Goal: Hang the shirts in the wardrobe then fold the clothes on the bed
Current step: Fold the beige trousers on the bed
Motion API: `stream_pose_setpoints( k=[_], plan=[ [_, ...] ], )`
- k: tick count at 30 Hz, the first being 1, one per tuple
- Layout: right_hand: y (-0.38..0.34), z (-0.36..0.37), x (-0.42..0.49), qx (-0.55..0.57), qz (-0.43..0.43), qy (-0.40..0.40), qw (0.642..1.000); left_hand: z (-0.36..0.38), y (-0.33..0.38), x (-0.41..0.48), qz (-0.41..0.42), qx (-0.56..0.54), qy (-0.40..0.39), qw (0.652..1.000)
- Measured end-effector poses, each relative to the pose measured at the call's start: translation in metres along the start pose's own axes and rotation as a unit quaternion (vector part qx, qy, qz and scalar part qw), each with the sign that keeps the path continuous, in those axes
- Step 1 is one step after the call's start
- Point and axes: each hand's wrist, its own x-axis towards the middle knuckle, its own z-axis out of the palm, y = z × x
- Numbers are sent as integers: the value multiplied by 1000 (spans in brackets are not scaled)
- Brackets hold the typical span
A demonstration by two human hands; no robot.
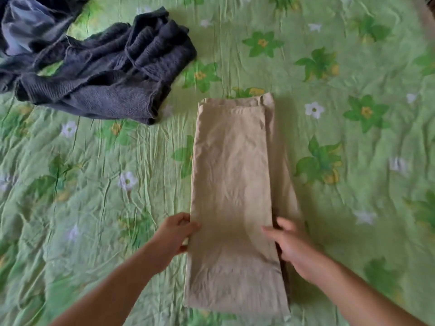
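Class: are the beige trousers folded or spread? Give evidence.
Folded: the beige trousers form one narrow strip, a lower layer peeking out at right.

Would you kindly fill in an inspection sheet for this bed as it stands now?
Surface: green floral bedspread, wrinkled.
Job's things: beige trousers, folded lengthwise, lying flat; dark knit garment, crumpled, far left; blue-grey garment at the top-left corner, partly out of frame.
Clutter: nothing seen.
Hands: left hand pinches the trousers' left edge; right hand grips their right edge.
Cables: nothing seen.
Surroundings: nothing seen beyond the bed.
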Motion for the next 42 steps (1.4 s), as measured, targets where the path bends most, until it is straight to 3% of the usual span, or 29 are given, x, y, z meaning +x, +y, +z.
stream_pose_setpoints(
  k=[2, 5, 11, 17, 19, 23, 28, 34, 36, 37, 39, 42],
  plan=[
    [46, 4, -16, -72, -5, 1, 997, 2, -38, -23, -47, 8, -19, 999],
    [82, 9, -29, -85, -17, 28, 996, 6, -79, -46, -68, 8, -17, 998],
    [72, 12, -42, -129, -108, 90, 982, 15, -93, -57, 8, 79, 41, 996],
    [74, 19, -73, -248, -251, 151, 924, 16, -102, -59, 66, 140, 44, 987],
    [88, 21, -82, -241, -271, 144, 921, 17, -107, -61, 78, 147, 52, 985],
    [102, 15, -75, -180, -167, 94, 965, 21, -114, -64, 86, 184, 68, 977],
    [98, 13, -63, -222, -101, 98, 965, 23, -121, -69, 78, 229, 119, 963],
    [125, 33, -87, -286, -43, 81, 954, 36, -149, -84, 51, 265, 125, 955],
    [120, 39, -93, -325, -120, 158, 925, 41, -144, -84, 95, 283, 178, 938],
    [115, 40, -93, -371, -196, 204, 884, 42, -142, -81, 143, 307, 204, 919],
    [99, 41, -84, -457, -333, 249, 786, 43, -129, -69, 260, 409, 233, 843],
    [67, 42, -43, -551, -391, 180, 714, 43, -98, -34, 378, 535, 214, 725]
  ],
)
